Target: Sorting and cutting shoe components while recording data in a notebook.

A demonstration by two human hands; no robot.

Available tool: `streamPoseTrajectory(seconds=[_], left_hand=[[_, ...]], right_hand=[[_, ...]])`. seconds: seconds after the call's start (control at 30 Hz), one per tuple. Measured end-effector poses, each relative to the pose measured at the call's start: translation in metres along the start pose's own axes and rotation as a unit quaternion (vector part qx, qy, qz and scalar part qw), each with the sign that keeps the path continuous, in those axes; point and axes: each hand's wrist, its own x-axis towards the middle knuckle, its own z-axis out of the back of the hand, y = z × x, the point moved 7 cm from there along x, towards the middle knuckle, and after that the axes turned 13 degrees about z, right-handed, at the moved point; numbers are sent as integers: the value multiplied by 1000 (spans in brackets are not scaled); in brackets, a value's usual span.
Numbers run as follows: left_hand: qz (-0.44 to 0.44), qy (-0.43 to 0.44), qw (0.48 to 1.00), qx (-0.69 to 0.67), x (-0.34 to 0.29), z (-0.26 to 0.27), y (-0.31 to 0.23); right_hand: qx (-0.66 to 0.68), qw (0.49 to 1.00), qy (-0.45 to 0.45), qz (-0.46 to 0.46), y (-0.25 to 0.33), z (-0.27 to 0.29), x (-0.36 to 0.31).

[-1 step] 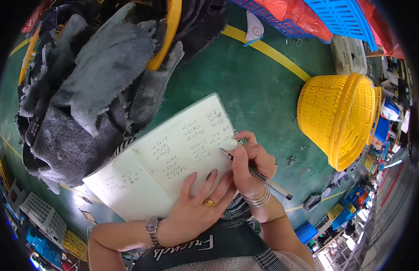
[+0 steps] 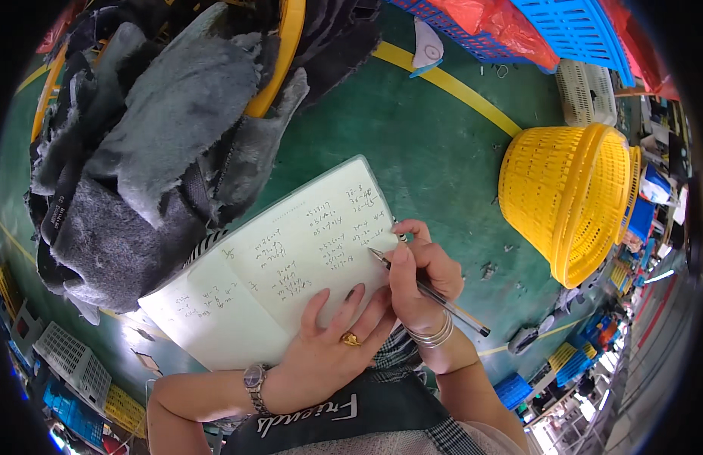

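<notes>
An open notebook (image 2: 291,262) with handwriting on its pages lies tilted in front of me, over my lap. My left hand (image 2: 332,337) rests flat on its lower part, fingers spread, with a gold ring on one finger. My right hand (image 2: 427,265) is closed round a pen (image 2: 459,313) with a clear barrel and dark end. The pen's tip is at the writing near the page's right side, touching or just above it; I cannot tell which. My right fingers also lie against the page's right edge.
Grey fleecy pieces (image 2: 181,121) heap over a yellow-rimmed basket at the left. Stacked yellow baskets (image 2: 544,189) lie tipped at the right on the green floor (image 2: 382,121). Blue crates (image 2: 575,34) with red bags stand at the far right, beside a white basket (image 2: 586,91).
</notes>
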Motion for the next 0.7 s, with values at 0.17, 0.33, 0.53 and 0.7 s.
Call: streamPoseTrajectory(seconds=[0.17,0.33,0.53,0.7], left_hand=[[-20,-6,1000,11,0,-5,-1],[-18,-12,1000,21,0,-5,-1],[-12,-27,999,32,1,-5,0],[-13,-34,999,38,0,-6,0]], right_hand=[[-18,1000,6,9,0,1,3],[-11,1000,21,0,-1,3,1],[-12,1000,-2,-12,-3,3,-1],[-21,999,-23,-40,-2,4,0]])
